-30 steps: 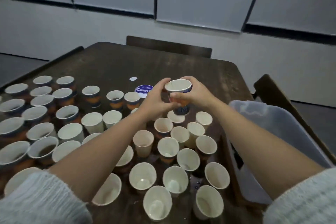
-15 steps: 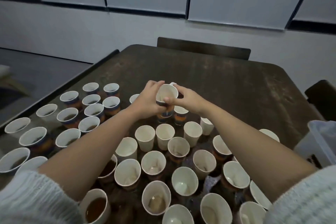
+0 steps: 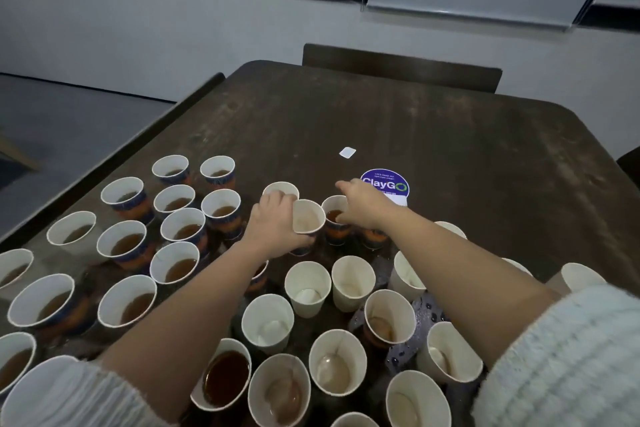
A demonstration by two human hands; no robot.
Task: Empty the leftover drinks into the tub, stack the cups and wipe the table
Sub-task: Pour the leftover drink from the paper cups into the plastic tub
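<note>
Presently we record the left hand (image 3: pixel 273 224) gripping an empty paper cup (image 3: pixel 308 217), fingers curled round its wall, the cup tilted so its mouth faces us. It is held just above the table (image 3: pixel 433 156), among the standing cups. Our right hand (image 3: pixel 363 206) reaches forward beside it, fingers bent downward over the rim of a cup holding brown drink (image 3: pixel 335 217); whether the fingers actually close on that cup we cannot tell (the hand hides the far rim). Another pale cup (image 3: pixel 280 188) stands just behind the left hand.

Outward, to the left, we note a group of printed cups (image 3: pixel 183 229) standing upright, each holding brown liquid. Nearer us stand drained cups (image 3: pixel 306 288) with only pale residue inside, and 1 cup of dark drink (image 3: pixel 225 378) between our forearms. Wet droplets show on a dark printed surface (image 3: pixel 426 308) among the near cups.

Beyond the hands, a round purple sticker reading ClayGo (image 3: pixel 384 184) lies flat on the table, with a small white square (image 3: pixel 347 152) just behind it. 1 chair back (image 3: pixel 401 68) stands at the far edge. White knitted sleeves (image 3: pixel 568 357) cover both upper forearms.
</note>
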